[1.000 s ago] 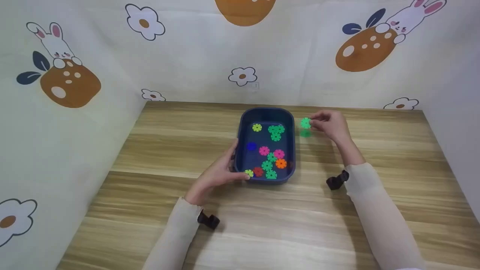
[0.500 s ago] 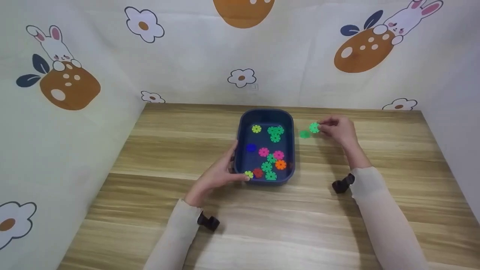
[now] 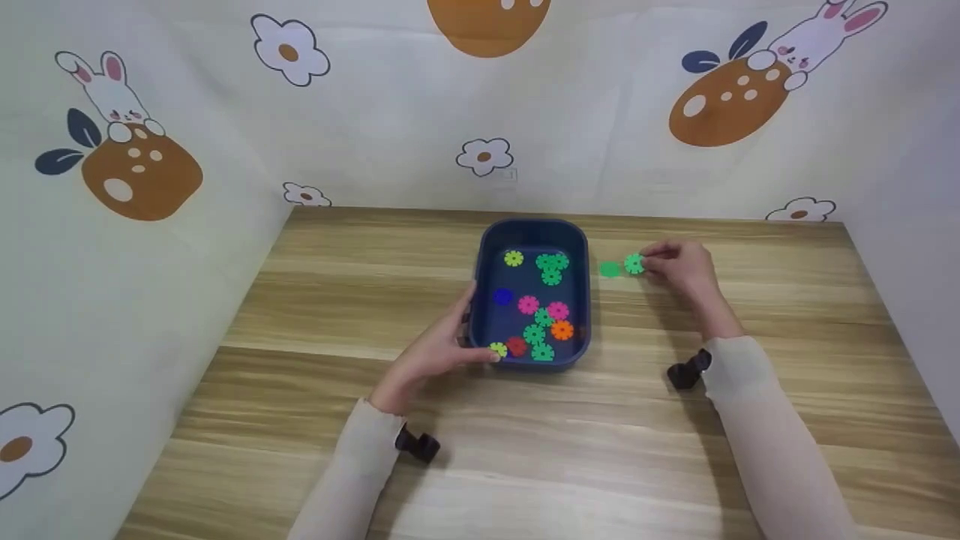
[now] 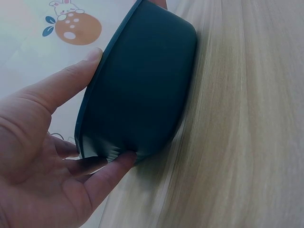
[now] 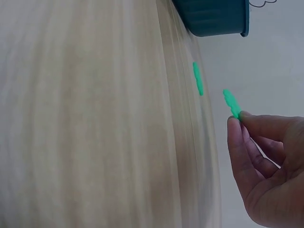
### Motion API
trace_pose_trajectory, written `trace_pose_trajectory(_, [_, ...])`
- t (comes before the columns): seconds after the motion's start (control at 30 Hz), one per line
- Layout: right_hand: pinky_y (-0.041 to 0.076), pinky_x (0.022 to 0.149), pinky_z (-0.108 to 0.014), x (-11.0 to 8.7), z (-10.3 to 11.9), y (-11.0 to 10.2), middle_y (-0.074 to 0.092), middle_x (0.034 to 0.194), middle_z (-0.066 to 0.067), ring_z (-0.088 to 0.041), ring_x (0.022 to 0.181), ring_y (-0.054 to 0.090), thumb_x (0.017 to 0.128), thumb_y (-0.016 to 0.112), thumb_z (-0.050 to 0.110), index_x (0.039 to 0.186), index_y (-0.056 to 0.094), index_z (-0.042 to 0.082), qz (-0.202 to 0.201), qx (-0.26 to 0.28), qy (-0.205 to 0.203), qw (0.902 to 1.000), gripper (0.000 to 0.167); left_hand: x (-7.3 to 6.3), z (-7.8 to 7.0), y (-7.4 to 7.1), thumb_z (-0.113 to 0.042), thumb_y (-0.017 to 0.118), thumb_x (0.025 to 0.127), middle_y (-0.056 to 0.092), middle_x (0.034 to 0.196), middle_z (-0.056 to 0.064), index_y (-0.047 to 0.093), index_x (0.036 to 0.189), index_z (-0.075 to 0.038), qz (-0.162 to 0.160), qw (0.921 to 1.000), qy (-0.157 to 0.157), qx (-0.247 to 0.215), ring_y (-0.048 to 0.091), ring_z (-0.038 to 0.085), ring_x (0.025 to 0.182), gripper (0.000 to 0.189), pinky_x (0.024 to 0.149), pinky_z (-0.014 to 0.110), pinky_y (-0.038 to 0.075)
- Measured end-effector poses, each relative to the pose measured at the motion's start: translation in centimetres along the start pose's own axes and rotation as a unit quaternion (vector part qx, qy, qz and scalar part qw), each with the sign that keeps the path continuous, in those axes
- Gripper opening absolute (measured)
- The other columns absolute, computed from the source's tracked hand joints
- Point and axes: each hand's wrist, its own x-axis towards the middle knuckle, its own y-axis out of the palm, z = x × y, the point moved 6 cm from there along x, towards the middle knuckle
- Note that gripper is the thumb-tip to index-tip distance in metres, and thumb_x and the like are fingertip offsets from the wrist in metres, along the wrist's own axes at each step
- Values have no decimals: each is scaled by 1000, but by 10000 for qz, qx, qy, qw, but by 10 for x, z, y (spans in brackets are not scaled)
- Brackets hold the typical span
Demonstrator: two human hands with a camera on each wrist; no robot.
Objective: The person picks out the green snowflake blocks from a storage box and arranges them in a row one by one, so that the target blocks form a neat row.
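Observation:
A dark blue plastic basin [image 3: 475, 300] stands on the wooden table, with several notched snowflake discs inside, among them a blue disc [image 3: 502, 296] and an orange disc [image 3: 562, 330]. My left hand [image 3: 431, 356] grips its near left corner; in the left wrist view the thumb [image 4: 71, 80] lies on the rim and the fingers lie against the end wall. Right of the basin, my right hand [image 3: 686, 268] pinches a green snowflake disc [image 3: 634, 263] between thumb and fingers. The right wrist view shows that disc [image 5: 232, 102] raised off the tabletop. Another green disc [image 3: 610, 269] lies flat on the table between basin and hand.
The wooden tabletop [image 3: 337, 277] ends at a patterned cloth wall [image 3: 390, 112] close behind the basin. Cloth also closes off the left and right sides. Each wrist carries a black camera mount, such as the right mount [image 3: 686, 371].
My right hand has moved right and slightly toward me with the pinched green disc, away from the green disc lying on the table. My left hand and the basin stay put.

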Motion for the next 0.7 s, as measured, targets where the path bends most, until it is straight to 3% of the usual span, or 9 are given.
trace_pose_trajectory(0.27, [58, 76, -16, 2, -4, 5, 68, 106, -11, 2, 80, 62, 95, 66, 8, 117, 66, -8, 203, 151, 81, 9996, 27, 0, 1, 0, -21, 87, 77, 9, 169, 8, 4, 162, -21, -36, 10000, -75, 21, 24, 31, 152, 118, 124, 46, 25])
trace_pose_trajectory(0.7, [58, 75, -15, 6, -8, 9, 66, 116, -21, 5, 75, 63, 95, 63, 3, 119, 65, -10, 272, 107, 185, 9994, 27, -2, -2, 0, -21, 86, 77, 9, 169, 9, 4, 162, -22, 21, 10000, -5, -36, 31, 32, 149, 118, 119, 45, 34])
